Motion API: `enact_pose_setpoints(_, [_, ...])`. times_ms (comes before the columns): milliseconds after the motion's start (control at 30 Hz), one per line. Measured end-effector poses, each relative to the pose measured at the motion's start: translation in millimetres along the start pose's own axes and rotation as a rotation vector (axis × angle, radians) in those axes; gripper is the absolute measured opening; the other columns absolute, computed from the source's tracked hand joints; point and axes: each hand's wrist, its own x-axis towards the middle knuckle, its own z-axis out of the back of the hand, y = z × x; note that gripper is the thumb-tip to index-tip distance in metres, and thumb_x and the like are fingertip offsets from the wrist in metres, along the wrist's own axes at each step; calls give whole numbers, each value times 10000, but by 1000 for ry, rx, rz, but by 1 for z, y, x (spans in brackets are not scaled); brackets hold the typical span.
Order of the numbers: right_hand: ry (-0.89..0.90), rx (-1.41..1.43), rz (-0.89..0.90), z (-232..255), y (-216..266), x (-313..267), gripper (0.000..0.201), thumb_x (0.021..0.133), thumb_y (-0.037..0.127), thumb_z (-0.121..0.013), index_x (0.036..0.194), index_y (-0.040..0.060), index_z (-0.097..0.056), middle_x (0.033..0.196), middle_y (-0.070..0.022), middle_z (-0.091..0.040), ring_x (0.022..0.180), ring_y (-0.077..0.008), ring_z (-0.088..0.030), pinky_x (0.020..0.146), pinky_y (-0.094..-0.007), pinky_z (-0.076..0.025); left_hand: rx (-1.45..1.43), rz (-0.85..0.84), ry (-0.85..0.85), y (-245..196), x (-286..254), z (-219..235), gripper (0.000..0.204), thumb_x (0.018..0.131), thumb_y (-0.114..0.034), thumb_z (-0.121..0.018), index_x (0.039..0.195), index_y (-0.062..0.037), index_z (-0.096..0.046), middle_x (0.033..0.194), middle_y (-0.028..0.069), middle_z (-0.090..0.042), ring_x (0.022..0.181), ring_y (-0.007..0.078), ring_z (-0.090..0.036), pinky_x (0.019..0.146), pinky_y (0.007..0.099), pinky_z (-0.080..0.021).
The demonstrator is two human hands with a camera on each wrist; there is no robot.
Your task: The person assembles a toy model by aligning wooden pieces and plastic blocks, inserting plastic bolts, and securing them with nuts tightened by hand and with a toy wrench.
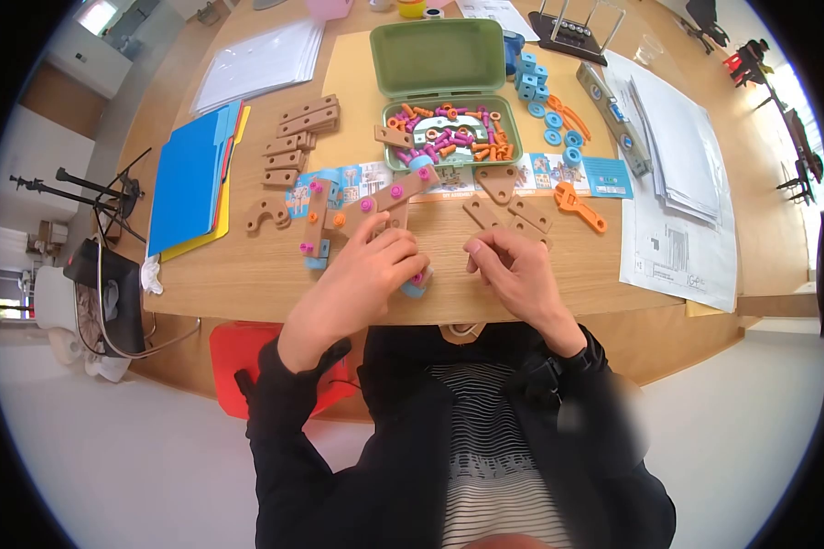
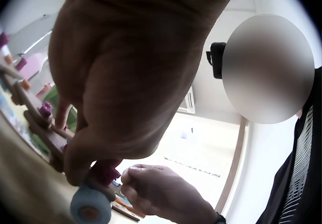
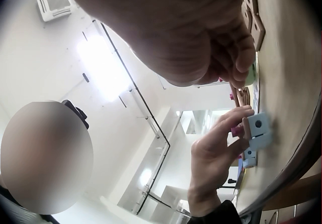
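On the table's near side lies an assembly of brown perforated strips (image 1: pixel 382 200), blue blocks (image 1: pixel 318 249) and pink and orange bolts. The left hand (image 1: pixel 362 274) grips its near right part; in the right wrist view that hand's fingers and thumb (image 3: pixel 214 158) are round a brown piece beside a light blue block (image 3: pixel 258 125). To the right of it, the right hand (image 1: pixel 520 274) hovers with curled fingers, thumb tip against the index finger, and no held object can be made out. A pink bolt (image 2: pixel 108 172) stands close by its fingertips in the left wrist view.
Behind the hands, a green box (image 1: pixel 520 151) holds pink and orange bolts. Brown strips (image 1: pixel 284 160) lie left; more strips (image 1: pixel 482 213), an orange wrench (image 1: pixel 579 209) and blue rings (image 1: pixel 553 137) lie right. Blue folders (image 1: pixel 188 178) and papers (image 1: pixel 673 156) flank the work area.
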Motion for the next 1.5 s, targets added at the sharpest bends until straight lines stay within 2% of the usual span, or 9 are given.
enact_pose_setpoints(167, [-80, -277, 296, 3, 19, 12, 135, 1018, 85, -706, 1108, -15, -723, 915, -58, -723, 752, -145, -651, 665, -289, -528, -11, -42, 59, -5, -16, 8, 441, 713, 138, -686, 1116, -40, -715, 1178, 88, -693, 1288, 272, -604, 1242, 521, -377])
enact_pose_setpoints(233, [-137, -390, 459, 4, 21, 20, 154, 972, 91, -721, 1104, 11, -715, 997, -122, -704, 950, -306, -674, 814, -389, -557, -6, -48, 93, -6, -20, 9, 430, 724, 128, -686, 1118, -44, -718, 1189, 83, -697, 1325, 272, -592, 1240, 524, -387])
enact_pose_setpoints(433, [-178, -787, 498, 53, 24, 45, 242, 938, 71, -723, 1174, 20, -709, 1184, -158, -686, 1071, -340, -645, 919, -451, -538, -21, -45, -8, 2, -34, 12, 415, 751, 118, -669, 1132, -38, -725, 1193, 94, -697, 1297, 320, -607, 1182, 510, -431])
enact_pose_setpoints(700, [-134, -1311, -189, 133, 3, 36, 206, 948, 133, -664, 1094, -5, -705, 1207, -183, -681, 1175, -375, -623, 967, -489, -553, -150, 250, -417, 16, -36, -3, 305, 854, 70, -695, 1152, 5, -715, 1206, 134, -681, 1227, 367, -624, 1055, 482, -482])
enact_pose_setpoints(933, [-268, -1226, -212, 127, 7, 30, 210, 974, 156, -643, 1066, -31, -668, 1084, -192, -732, 1008, -410, -690, 869, -475, -562, 49, 208, -387, 16, -3, -15, 436, 860, -89, -809, 1270, -26, -676, 1323, 147, -640, 1358, 368, -568, 1201, 524, -378])
enact_pose_setpoints(1033, [-313, -806, -43, 113, 22, 25, 213, 996, 162, -683, 1106, -21, -670, 983, -164, -739, 915, -349, -712, 798, -409, -554, 49, 239, -351, 19, 3, -21, 451, 856, -117, -819, 1277, -44, -675, 1311, 142, -665, 1396, 353, -556, 1257, 557, -295])
enact_pose_setpoints(1200, [99, -407, 302, 84, 30, 44, 267, 988, 160, -766, 1199, 10, -699, 1036, -93, -723, 919, -187, -690, 759, -315, -536, -116, 154, -153, 32, 4, -27, 460, 830, -107, -838, 1262, -65, -685, 1271, 131, -709, 1426, 325, -548, 1274, 552, -277])
enact_pose_setpoints(1367, [303, -415, 307, 61, 30, 60, 257, 972, 167, -788, 1185, 38, -724, 1058, -74, -735, 904, -204, -686, 772, -330, -557, -52, -15, -111, 29, -7, -19, 519, 802, -123, -839, 1278, -67, -640, 1270, 150, -645, 1386, 370, -536, 1238, 562, -304])
enact_pose_setpoints(1500, [349, -362, 369, 39, 20, 64, 257, 957, 167, -810, 1166, 37, -736, 1069, -81, -744, 917, -206, -695, 779, -325, -563, -81, 328, -241, 9, -28, -11, 701, 777, -113, -897, 1391, -72, -561, 1406, 173, -524, 1419, 400, -441, 1182, 512, -374])
